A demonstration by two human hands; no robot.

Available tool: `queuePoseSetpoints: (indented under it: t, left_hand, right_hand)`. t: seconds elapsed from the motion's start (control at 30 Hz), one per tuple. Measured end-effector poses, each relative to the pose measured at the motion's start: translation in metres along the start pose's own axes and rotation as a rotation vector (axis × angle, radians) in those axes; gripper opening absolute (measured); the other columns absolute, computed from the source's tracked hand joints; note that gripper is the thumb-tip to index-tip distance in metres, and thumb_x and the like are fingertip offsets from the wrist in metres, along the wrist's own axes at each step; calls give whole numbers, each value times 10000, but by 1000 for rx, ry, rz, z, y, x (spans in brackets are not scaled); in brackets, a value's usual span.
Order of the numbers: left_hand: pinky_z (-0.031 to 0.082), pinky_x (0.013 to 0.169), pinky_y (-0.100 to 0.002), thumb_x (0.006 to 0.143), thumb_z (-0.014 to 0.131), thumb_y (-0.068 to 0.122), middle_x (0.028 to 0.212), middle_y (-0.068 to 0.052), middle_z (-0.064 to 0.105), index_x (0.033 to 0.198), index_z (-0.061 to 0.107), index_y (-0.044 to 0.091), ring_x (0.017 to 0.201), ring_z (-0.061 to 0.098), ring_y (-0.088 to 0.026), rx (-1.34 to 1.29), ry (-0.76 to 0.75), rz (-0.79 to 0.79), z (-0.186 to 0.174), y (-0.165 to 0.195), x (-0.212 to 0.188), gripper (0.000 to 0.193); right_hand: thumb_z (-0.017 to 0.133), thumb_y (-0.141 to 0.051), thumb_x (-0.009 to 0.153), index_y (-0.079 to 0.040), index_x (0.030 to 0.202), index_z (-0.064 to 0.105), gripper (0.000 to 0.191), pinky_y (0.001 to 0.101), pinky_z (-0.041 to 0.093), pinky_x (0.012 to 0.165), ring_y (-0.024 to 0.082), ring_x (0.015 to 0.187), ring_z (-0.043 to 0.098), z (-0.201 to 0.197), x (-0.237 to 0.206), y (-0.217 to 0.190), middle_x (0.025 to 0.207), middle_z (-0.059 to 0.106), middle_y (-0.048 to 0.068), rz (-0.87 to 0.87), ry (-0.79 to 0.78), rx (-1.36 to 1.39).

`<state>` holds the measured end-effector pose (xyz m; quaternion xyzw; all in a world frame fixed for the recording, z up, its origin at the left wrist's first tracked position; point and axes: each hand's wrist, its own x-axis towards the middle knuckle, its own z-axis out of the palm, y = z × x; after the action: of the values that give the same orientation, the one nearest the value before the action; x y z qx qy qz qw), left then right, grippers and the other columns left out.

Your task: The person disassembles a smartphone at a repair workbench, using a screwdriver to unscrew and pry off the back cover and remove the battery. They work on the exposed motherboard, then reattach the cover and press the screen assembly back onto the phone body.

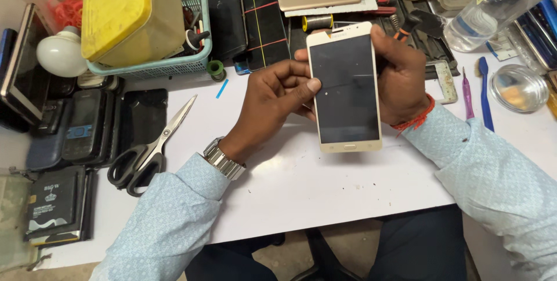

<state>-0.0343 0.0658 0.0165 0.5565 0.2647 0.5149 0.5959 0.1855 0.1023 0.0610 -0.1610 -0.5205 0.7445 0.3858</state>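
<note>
Two hands gripping one gold smartphone (346,89), left hand (278,92), right hand (401,78), one pair of scissors (152,147) nearby

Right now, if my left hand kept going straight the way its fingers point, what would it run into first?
The left hand points right, and its fingers already touch the phone that the right hand holds. So the phone's left edge comes first; nothing lies between them.

Bright, even overhead light; soft shadows; sharp centre, slight edge distortion.
</note>
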Motion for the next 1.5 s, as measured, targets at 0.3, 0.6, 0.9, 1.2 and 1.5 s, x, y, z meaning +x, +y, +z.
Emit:
queuePoseSetpoints:
  t: [0.3,0.6,0.9,1.2,1.5]
  left_hand:
    - [629,609,-257,1007,677,138,845,-77,729,1104,648,-43,700,720,-110,76,134,61,-3,-6,2,207]
    - [626,580,-258,990,675,165,800,-80,731,1072,660,-44,653,720,-114,72,152,-1,-5,-5,2,224]
    - [696,742,-356,922,668,72,1019,-197,757,1389,463,-17,827,781,-240,48,-107,-285,9,1,-1,517]
    - [695,775,-349,940,621,-46,1057,-232,743,1442,396,-58,879,784,-265,-16,-173,-230,7,-5,0,550]
    - [687,710,-324,896,626,-84,1016,-222,751,1412,421,-76,821,786,-248,69,-115,-232,10,1,-1,555]
  right_hand:
    - [580,-366,1080,-87,844,634,369,212,238,359,27,413,381,-18,4,18,621,564,-28,-51,412,-388]
    - [565,-366,1069,-95,883,656,341,207,268,365,13,436,433,-13,4,16,647,596,-37,-16,422,-475]
    - [574,-299,1103,-78,966,635,267,215,351,412,38,548,550,-17,8,22,795,653,-10,-211,576,-367]
    - [558,-307,1124,-24,962,658,341,225,457,487,52,639,605,-18,7,24,830,661,3,-308,585,-426]
    - [549,-316,1133,-3,1023,667,353,219,472,528,44,683,614,-15,6,24,859,670,7,-320,562,-469]
